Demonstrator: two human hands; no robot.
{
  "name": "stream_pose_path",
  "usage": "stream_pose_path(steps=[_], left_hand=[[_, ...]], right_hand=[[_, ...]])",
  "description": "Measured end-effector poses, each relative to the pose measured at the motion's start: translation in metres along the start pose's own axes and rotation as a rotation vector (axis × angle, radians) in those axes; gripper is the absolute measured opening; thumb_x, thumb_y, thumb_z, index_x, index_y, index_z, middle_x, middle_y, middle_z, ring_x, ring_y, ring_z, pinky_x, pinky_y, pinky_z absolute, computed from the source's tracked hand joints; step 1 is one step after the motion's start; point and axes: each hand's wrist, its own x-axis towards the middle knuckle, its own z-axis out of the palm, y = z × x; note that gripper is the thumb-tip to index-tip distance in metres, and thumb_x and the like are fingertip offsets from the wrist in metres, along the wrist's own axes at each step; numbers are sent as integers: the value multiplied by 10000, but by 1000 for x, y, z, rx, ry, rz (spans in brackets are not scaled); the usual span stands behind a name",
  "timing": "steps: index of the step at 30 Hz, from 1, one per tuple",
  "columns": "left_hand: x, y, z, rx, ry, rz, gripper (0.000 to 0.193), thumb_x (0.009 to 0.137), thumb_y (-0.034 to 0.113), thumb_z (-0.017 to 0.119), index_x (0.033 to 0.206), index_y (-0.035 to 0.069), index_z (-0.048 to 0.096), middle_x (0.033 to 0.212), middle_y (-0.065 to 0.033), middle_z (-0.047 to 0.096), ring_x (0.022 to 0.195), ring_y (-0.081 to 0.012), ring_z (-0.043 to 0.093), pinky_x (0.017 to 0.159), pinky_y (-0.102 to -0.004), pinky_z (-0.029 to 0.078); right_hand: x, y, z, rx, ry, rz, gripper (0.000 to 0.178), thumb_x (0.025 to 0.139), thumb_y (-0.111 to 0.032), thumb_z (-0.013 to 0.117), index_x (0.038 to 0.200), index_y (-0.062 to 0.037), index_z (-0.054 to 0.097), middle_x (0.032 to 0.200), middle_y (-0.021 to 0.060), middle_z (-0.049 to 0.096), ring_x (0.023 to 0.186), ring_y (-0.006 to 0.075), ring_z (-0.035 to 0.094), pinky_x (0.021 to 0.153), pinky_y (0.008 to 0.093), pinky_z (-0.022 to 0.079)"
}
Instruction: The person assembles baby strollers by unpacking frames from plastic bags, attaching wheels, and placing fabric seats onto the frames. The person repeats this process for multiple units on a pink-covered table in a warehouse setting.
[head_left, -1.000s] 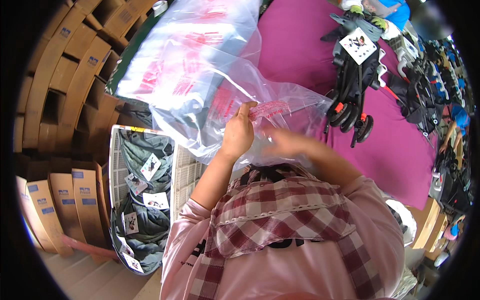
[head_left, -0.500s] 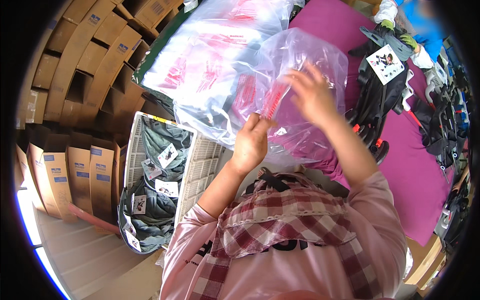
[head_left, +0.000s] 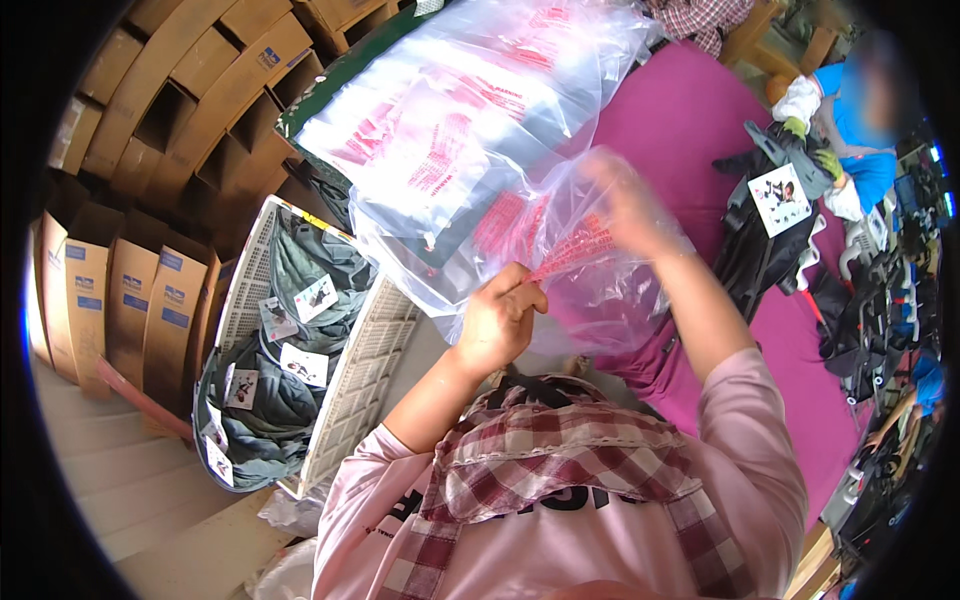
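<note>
A clear plastic bag with red print spreads in front of me, over the near edge of a purple-covered table. At its left side, my left hand is closed, pinching a gathered fold of the film. My right hand is at the bag's far right part, smeared by motion and partly veiled by the film, so its fingers are unclear. Beyond the left hand lies a pile of similar clear bags, flat, with red print. I cannot tell whether the right hand is inside the bag or behind it.
Left of me stands a white plastic crate of grey-green fabric goods with picture tags. Cardboard boxes are stacked farther left. Black strapped goods with a picture tag lie on the purple cloth; a gloved co-worker handles them.
The view has shifted. My right hand has swept through the bag's far right part and is now veiled by film. My left hand keeps its pinch on the bag.
</note>
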Motion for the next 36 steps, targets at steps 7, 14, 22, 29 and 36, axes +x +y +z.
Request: stream_pose_path(steps=[7,14,22,29,36], left_hand=[[10,7,-34,35,169,-39,307,729,-187,483,839,41,656,840,-119,565,714,-283,596,650,-347,485],[30,19,-48,-81,135,139,344,717,-181,486,891,30,695,828,-126,581,681,-292,601,615,-331,486],[-6,10,-51,-141,5,167,269,700,-155,544,824,48,670,802,-121,583,683,-316,618,589,-378,498],[-47,-19,-61,36,-97,-48,303,720,-148,474,832,29,693,854,-144,645,757,-330,658,699,-391,522],[-183,-156,-75,247,129,-436,368,763,-63,473,1022,29,719,957,-198,690,945,-357,659,861,-434,501]], right_hand=[[-16,-98,-31,-255,-93,-85,553,794,-153,727,1324,-142,569,1384,183,511,1249,355,523,1028,441,452],[5,-164,-77,-396,278,-469,569,831,-58,650,1367,-196,518,1435,115,488,730,190,678,564,292,562],[0,-189,-47,-520,9,-332,575,842,8,541,1334,-289,557,1505,60,422,834,196,659,683,304,555],[15,-66,-35,-713,-271,299,291,794,-141,622,1069,-75,692,1128,149,671,984,360,664,838,466,536],[77,-60,73,-562,-728,353,319,912,-273,557,1102,-60,699,1160,197,659,1067,323,636,916,417,511]])
